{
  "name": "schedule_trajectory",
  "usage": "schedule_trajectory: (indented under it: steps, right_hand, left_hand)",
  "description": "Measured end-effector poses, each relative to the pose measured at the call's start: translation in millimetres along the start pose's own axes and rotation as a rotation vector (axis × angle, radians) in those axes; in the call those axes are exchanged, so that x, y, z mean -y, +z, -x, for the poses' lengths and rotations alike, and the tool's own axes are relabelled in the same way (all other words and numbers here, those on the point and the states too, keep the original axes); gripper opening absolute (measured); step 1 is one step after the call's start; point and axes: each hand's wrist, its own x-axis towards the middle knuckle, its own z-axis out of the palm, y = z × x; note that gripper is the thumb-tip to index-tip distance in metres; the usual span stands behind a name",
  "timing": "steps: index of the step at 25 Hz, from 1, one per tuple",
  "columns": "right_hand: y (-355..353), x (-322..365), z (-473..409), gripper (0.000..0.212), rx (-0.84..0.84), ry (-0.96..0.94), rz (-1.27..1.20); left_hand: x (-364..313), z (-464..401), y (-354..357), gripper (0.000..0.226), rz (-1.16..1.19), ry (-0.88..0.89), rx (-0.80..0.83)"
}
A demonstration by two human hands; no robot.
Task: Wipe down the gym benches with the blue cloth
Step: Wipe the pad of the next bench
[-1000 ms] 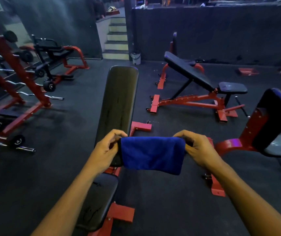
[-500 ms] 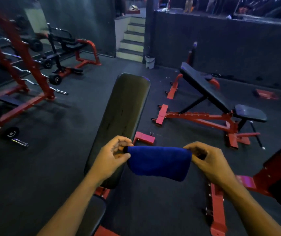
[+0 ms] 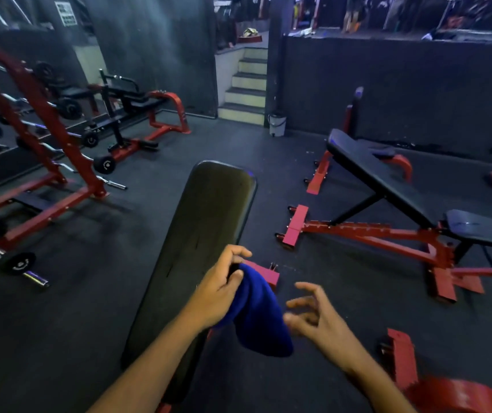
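Head view is showing the left hand (image 3: pixel 219 296) pinching the blue cloth (image 3: pixel 258 317) by its top edge, rest of it hanging down off the right edge of the near bench (image 3: pixel 200 234). Right hand (image 3: pixel 313 318) is hovering just beside the cloth, fingers spread and loosely bent, gripping nothing. Pad isn't being touched yet, so wiping likely hasn't begun. To do it well: bunch the cloth flat under 1 palm, start at the far rounded end, drag long overlapping passes toward the body, cover both side edges. A 2nd bench (image 3: pixel 387 186) is waiting, inclined, well apart to the right.
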Motion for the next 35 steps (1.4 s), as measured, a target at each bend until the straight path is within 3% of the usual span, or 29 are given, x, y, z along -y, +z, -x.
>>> schedule_trajectory:
  steps: [2, 4, 6, 9, 12, 15, 18, 22, 24, 26, 29, 32, 35]
  right_hand:
    - [-16.4, -6.1, -34.8, 0.060, 0.106, -0.053, 0.242]
    - [-28.2, 2.8, -74.5, 0.032, 0.130, -0.144, 0.369]
    - [-36.9, 21.4, -113.1, 0.016, 0.139, -0.180, 0.252]
    - [-51.9, 48.4, -171.9, 0.041, 0.126, -0.131, -0.113]
    - [-66.1, 77.4, -236.9, 0.034, 0.090, -0.065, -0.309]
    - [-78.8, 101.8, -299.4, 0.034, -0.047, -0.080, -0.433]
    - [-89.9, 131.3, -364.1, 0.007, -0.151, -0.207, -0.237]
    - [-101.9, 162.0, -435.3, 0.008, -0.216, -0.379, 0.154]
    - [-98.8, 168.7, -469.6, 0.015, -0.147, -0.469, 0.446]
    - [-83.6, 165.4, -504.1, 0.030, 0.024, -0.524, 0.690]
    - [-51.5, 136.3, -547.8, 0.034, 0.310, -0.630, 0.846]
    - [-41.1, 116.5, -574.2, 0.035, 0.407, -0.751, 0.837]
    - [-42.8, 119.6, -603.9, 0.040, 0.465, -0.695, 0.663]
  left_hand:
    - [-7.0, -38.1, 5.2, 0.040, -0.051, 0.052, 0.040]
    - [-9.6, -70.2, -0.3, 0.038, -0.032, 0.072, -0.009]
    - [2.3, -96.0, -12.2, 0.037, 0.015, 0.008, -0.110]
    - [47.7, -128.4, -29.8, 0.044, -0.046, -0.167, -0.146]
    - [99.6, -156.9, -42.2, 0.064, -0.137, -0.333, -0.133]
    - [126.3, -183.1, -45.0, 0.077, -0.149, -0.390, -0.145]
    - [143.3, -222.5, -56.5, 0.084, -0.164, -0.400, -0.149]
    - [162.1, -280.2, -80.8, 0.089, -0.249, -0.373, -0.213]
    - [168.2, -296.4, -85.9, 0.090, -0.274, -0.390, -0.227]
    - [175.0, -310.1, -85.9, 0.091, -0.267, -0.426, -0.200]
    - [191.0, -329.7, -73.2, 0.084, -0.184, -0.565, -0.275]
    - [208.8, -353.3, -43.3, 0.076, -0.157, -0.668, -0.394]
    - [223.8, -370.4, -9.7, 0.086, -0.335, -0.716, -0.464]
